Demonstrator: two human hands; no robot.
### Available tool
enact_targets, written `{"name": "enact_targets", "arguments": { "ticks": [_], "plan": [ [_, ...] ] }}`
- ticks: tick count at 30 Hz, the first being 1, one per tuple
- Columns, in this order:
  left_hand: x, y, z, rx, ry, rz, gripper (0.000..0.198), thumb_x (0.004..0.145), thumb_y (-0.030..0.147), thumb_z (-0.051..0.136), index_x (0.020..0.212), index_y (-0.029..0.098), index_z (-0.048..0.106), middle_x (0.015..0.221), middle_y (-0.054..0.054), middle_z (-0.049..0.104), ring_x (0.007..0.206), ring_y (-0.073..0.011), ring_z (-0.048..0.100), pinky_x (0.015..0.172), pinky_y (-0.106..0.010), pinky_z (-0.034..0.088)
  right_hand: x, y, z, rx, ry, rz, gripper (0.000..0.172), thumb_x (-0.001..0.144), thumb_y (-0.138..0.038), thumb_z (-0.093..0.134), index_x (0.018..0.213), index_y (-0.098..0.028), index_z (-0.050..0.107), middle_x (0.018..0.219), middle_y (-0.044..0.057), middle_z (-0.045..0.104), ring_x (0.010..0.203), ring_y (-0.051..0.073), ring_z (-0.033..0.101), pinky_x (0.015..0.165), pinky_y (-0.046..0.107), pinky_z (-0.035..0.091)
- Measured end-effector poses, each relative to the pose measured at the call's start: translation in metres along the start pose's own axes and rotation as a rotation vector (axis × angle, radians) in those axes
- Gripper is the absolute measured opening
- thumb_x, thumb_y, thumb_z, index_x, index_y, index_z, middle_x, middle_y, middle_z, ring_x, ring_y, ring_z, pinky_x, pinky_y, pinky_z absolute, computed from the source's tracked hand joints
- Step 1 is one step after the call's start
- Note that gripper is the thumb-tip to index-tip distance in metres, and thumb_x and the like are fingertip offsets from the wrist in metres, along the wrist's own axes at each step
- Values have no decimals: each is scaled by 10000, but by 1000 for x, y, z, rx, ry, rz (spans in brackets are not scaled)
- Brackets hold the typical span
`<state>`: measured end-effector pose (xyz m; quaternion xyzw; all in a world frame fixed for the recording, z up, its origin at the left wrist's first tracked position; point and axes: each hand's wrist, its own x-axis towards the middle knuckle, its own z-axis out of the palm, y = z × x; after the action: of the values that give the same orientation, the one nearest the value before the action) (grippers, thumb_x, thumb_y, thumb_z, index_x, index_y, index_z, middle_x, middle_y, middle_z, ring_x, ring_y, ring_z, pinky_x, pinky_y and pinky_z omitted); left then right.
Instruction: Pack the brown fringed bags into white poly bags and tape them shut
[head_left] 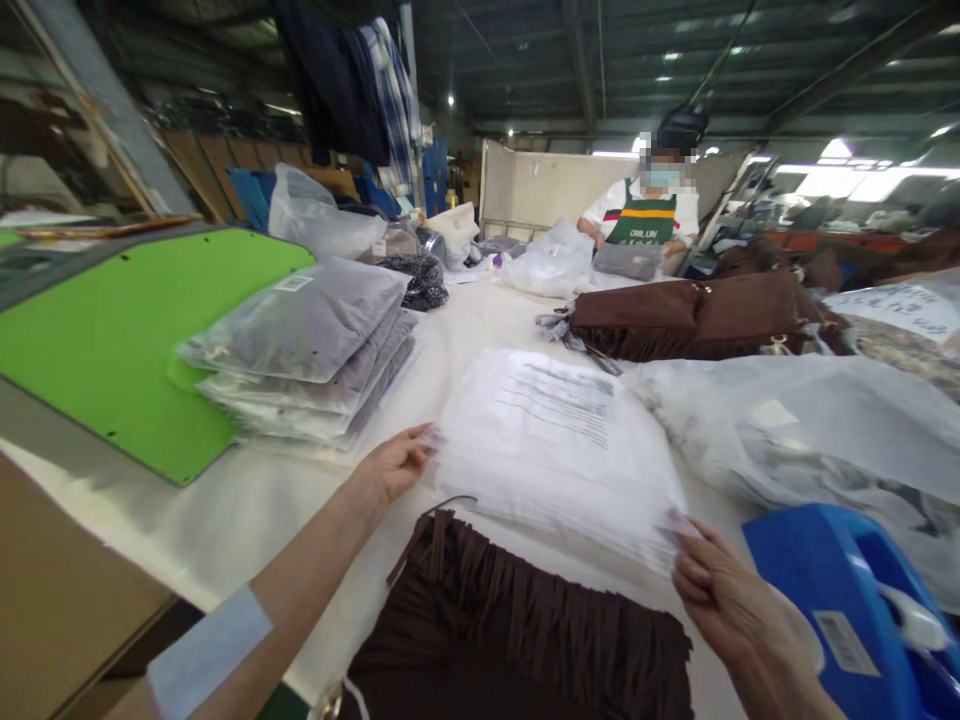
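Observation:
A clear plastic bag with printed lines (555,440) lies on a stack of similar bags in front of me. My left hand (397,462) pinches its near left corner. At the near right corner, my right hand (716,585) pinches the plastic between thumb and fingers. Closer to me lies a dark brown fringed bag (525,630), its fringe pointing toward the plastic. A bit of white cord and a metal ring show at its lower left. The bag's near part runs out of view.
Packed grey items (300,330) are stacked at the left beside a green board (150,330). Brown fringed bags (690,310) lie at the right behind a large plastic sack (810,430). A blue container (840,610) stands near right. Across the table is a person (645,220).

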<state>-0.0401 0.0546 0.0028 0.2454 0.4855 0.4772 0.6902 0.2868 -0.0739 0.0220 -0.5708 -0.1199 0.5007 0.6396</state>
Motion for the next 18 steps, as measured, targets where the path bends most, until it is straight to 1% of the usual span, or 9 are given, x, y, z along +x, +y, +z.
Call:
{"name": "enact_targets", "arguments": {
  "ticks": [1,3,5,7,9,11,14,16,18],
  "plan": [
    [0,-2,1,4,23,39,142,655,40,651,706,151,579,655,4,578,507,-55,520,395,-111,378,0,0,2,51,1,38,419,316,-209,826,641,-188,563,414,-129,412,302,-14,263,259,95,175],
    [-3,-9,1,63,44,118,127,666,86,674,696,158,575,653,11,579,539,-62,541,473,-136,456,2,1,2,60,-15,54,430,296,-211,833,626,-195,558,441,-116,464,341,6,373,303,97,310],
    [-8,-18,1,117,39,175,131,659,149,704,708,162,584,664,17,586,575,-74,558,556,-175,504,4,4,-3,50,-30,42,440,283,-230,845,624,-200,568,526,-82,564,463,50,524,436,138,456],
    [-15,-26,-1,187,18,219,178,628,218,735,740,166,607,674,27,594,600,-88,568,627,-219,525,4,9,-11,25,-46,10,443,292,-265,855,642,-199,591,615,-58,624,582,87,593,584,182,515],
    [-24,-32,-5,264,-3,250,241,573,255,768,756,168,638,662,35,600,614,-105,569,673,-246,525,-1,16,-22,-90,-80,-14,407,380,-365,843,668,-192,614,635,-36,636,648,120,614,662,206,512],
    [-34,-37,-8,416,-39,306,246,556,272,773,760,180,672,698,27,633,690,-132,586,746,-256,510,-8,23,-32,-377,-144,-71,380,542,-517,746,695,-191,626,676,-5,649,717,154,616,701,230,491],
    [-49,-42,-13,839,-153,513,201,684,340,660,845,224,695,868,7,684,873,-171,605,878,-277,466,-20,33,-47,-854,-187,-259,447,716,-648,507,725,-213,610,721,5,630,753,172,574,691,253,449],
    [-58,-46,-15,1082,-218,641,247,780,370,540,933,233,677,940,-2,687,914,-167,614,894,-275,467,-26,39,-55,-975,-143,-352,464,739,-661,443,766,-224,598,733,4,608,775,183,551,700,264,436],
    [-66,-52,-17,1182,-216,705,288,829,377,470,979,220,659,954,-12,690,903,-156,630,874,-256,487,-31,45,-60,-1009,-82,-364,483,744,-670,411,826,-229,590,799,17,618,856,201,550,747,271,430]
  ]
}}
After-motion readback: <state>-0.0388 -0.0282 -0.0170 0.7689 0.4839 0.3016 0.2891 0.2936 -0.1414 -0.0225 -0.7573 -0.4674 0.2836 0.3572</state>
